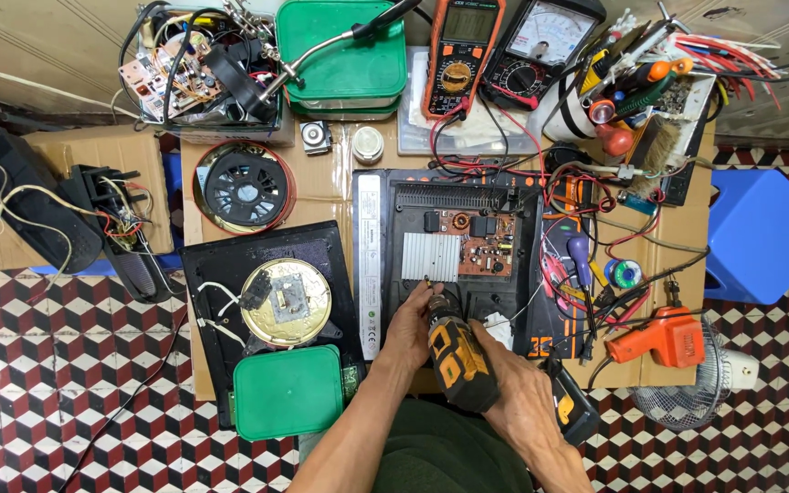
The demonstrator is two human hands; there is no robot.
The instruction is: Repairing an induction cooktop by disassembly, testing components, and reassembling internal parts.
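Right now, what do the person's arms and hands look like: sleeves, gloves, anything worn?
Both forearms are bare up to the frame's bottom edge: no sleeves visible. The left hand and right hand wear no gloves. No watch, ring or wristband shows.

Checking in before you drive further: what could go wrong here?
The yellow-and-black cordless screwdriver, gripped by the right hand, may slip off and gouge the brown circuit board. The left hand steadies the tip, so fingers could get nicked. Loose red and black wires alongside might snag.
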